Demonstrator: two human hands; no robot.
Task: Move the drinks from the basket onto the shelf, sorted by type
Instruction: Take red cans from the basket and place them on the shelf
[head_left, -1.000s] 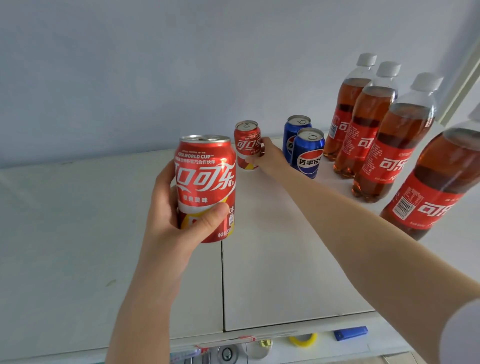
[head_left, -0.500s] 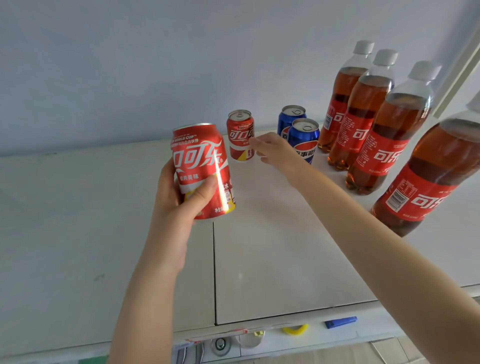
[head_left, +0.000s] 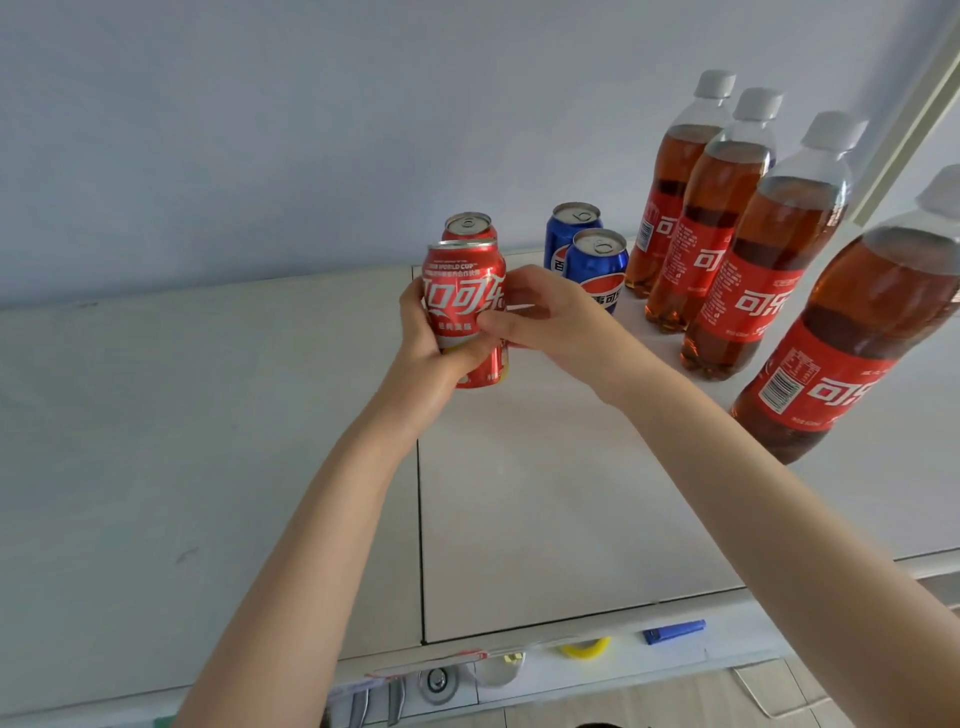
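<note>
A red cola can (head_left: 464, 291) is held upright over the white shelf (head_left: 545, 493), gripped from the left and below by my left hand (head_left: 431, 353). My right hand (head_left: 545, 322) closes on the same can from the right, thumb across its front. Directly behind it a second red cola can (head_left: 467, 228) stands on the shelf near the wall. Two blue cola cans (head_left: 597, 265) stand to the right of that. Several cola bottles (head_left: 774, 249) with red labels line up further right. The basket is out of view.
A pale blue wall (head_left: 311, 130) backs the shelf. A seam (head_left: 421, 519) splits the shelf top into two panels. Below the front edge lie a yellow ring (head_left: 584, 648), a blue clip (head_left: 672, 631) and some metal fittings (head_left: 436, 680).
My right hand let go of the far red can, left standing by the wall, and came back onto the can in my left hand. My left hand carried that can right and further away.
</note>
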